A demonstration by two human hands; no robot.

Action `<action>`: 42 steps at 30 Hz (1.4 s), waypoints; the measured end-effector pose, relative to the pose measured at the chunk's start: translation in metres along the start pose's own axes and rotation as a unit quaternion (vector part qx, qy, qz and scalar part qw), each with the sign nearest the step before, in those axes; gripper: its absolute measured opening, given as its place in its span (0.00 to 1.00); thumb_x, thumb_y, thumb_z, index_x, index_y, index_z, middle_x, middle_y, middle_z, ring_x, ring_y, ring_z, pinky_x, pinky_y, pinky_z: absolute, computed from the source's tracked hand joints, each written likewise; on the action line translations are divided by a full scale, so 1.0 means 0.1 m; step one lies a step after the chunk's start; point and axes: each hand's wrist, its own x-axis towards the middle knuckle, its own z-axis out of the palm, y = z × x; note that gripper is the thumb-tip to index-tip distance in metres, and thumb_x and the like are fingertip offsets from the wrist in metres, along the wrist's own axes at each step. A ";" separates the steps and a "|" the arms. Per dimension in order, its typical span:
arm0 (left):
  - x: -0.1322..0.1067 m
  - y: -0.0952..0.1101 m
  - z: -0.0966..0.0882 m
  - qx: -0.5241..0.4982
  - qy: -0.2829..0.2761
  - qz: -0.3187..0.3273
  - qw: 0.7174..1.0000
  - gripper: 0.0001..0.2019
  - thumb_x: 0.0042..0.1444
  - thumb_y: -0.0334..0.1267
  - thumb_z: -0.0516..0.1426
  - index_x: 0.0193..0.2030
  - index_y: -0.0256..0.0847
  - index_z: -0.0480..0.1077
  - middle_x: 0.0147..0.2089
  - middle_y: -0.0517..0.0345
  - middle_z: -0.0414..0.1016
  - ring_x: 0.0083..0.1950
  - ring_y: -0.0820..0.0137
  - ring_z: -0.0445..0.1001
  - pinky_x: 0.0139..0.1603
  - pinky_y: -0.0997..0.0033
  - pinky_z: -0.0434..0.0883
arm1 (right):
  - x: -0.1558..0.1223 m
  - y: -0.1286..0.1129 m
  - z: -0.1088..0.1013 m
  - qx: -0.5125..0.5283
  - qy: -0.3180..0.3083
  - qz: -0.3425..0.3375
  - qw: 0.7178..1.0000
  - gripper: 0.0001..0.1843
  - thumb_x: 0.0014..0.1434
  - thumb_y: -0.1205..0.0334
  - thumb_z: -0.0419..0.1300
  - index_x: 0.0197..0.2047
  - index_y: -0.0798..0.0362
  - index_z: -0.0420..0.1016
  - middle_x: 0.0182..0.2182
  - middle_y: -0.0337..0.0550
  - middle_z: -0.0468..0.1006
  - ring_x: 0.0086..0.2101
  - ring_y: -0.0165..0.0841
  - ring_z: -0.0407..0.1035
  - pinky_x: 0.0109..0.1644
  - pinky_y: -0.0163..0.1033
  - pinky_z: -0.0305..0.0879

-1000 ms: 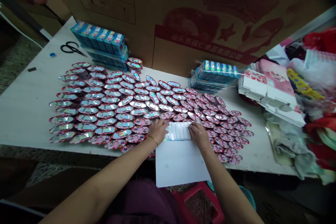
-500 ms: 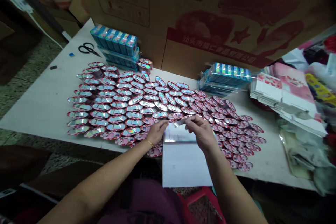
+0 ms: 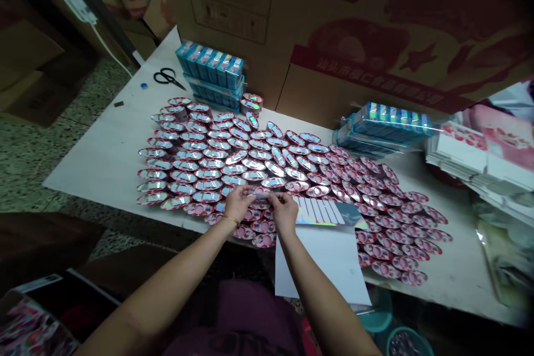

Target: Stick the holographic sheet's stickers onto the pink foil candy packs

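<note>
Both hands pinch one narrow silvery label strip (image 3: pixel 262 196) between thumb and fingertips, the left hand (image 3: pixel 239 204) at one end and the right hand (image 3: pixel 285 212) at the other. The strip is over the near middle of the array of oval containers (image 3: pixel 253 164); whether it touches a container is hidden by the fingers. Overlapping the array's near edge, just beside the right hand, lies a label sheet (image 3: pixel 319 211). It bears a row of pale strips at its left and a bare grey area at its right. A larger white sheet (image 3: pixel 323 267) extends beneath it, past the array's near side.

Judged from the tops, the work is partly complete. Silver-topped containers (image 3: pixel 208 184) fill most of the array's left and far middle and appear labelled; pink-topped containers (image 3: pixel 414 278), along its near edge and over much of its right, appear to be left. Around their boundary, glare makes some tops uncertain.

Behind the array stand two film-wrapped packs of blue boxes, one at its left (image 3: pixel 212 75) and one at its right (image 3: pixel 386 125), with a large cardboard carton (image 3: pixel 334 92) behind. Scissors (image 3: pixel 167 75) lie beyond its far left corner; folded white-and-pink cartons (image 3: pixel 463 150) are stacked to its right.
</note>
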 end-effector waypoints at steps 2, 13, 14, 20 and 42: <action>0.11 -0.02 -0.01 0.111 0.013 0.048 0.993 0.11 0.42 0.33 0.59 0.36 0.37 0.69 0.29 0.59 0.70 0.31 0.73 0.69 0.35 0.72 0.68 | 0.02 0.07 0.09 -0.084 0.046 -0.063 0.993 0.11 0.50 0.54 0.55 0.25 0.52 0.71 0.25 0.41 0.71 0.29 0.33 0.63 0.36 0.38 0.59; 0.21 0.14 0.10 0.471 0.014 0.168 0.866 0.14 0.48 0.26 0.52 0.44 0.36 0.65 0.45 0.49 0.65 0.47 0.64 0.66 0.48 0.65 0.65 | 0.07 0.25 0.28 -0.311 0.111 -0.139 0.933 0.05 0.51 0.63 0.55 0.31 0.54 0.70 0.30 0.46 0.71 0.34 0.37 0.61 0.40 0.41 0.55; 0.20 0.15 0.07 0.483 0.022 0.165 0.859 0.14 0.48 0.26 0.53 0.43 0.36 0.65 0.45 0.48 0.65 0.48 0.63 0.65 0.48 0.64 0.65 | 0.06 0.22 0.27 -0.306 0.107 -0.135 0.936 0.06 0.51 0.63 0.55 0.32 0.55 0.70 0.30 0.46 0.71 0.34 0.37 0.61 0.40 0.41 0.55; 0.04 0.20 0.11 0.465 0.022 0.258 0.847 0.13 0.55 0.36 0.51 0.47 0.37 0.64 0.48 0.47 0.65 0.51 0.62 0.63 0.52 0.61 0.63 | 0.21 -0.08 -0.54 -0.176 0.029 -0.251 0.951 0.10 0.56 0.61 0.52 0.38 0.53 0.72 0.33 0.44 0.72 0.36 0.33 0.65 0.40 0.38 0.61; -0.37 -0.30 1.16 0.543 -0.309 0.409 0.665 0.25 0.55 0.52 0.50 0.60 0.56 0.54 0.68 0.58 0.42 0.67 0.58 0.41 0.62 0.49 0.44 | 0.66 0.62 -2.28 -0.624 -0.074 -0.354 0.693 0.14 0.57 0.70 0.49 0.45 0.55 0.70 0.44 0.50 0.72 0.39 0.39 0.62 0.40 0.41 0.57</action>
